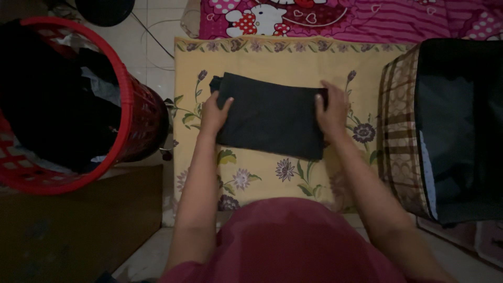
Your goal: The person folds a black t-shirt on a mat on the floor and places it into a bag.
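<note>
Standing at the far left, a red plastic laundry basket [131, 105] holds a heap of dark clothes. Just right of it lies a yellow cloth with purple flowers [262, 178], spread flat on the floor. On that cloth rests a folded dark garment [270, 115], a neat rectangle. The left hand [214, 114] lies flat on the garment's left edge, fingers spread and pressing down, not closed around anything. The right hand [331, 110] rests on the right edge; its fingers look curled over the border, though the dim light makes that grip hard to judge. Above the cloth lies a pink cartoon-print blanket [367, 18]. At the far right stands a checked fabric bag [398, 136], open, with a dark inside.
</note>
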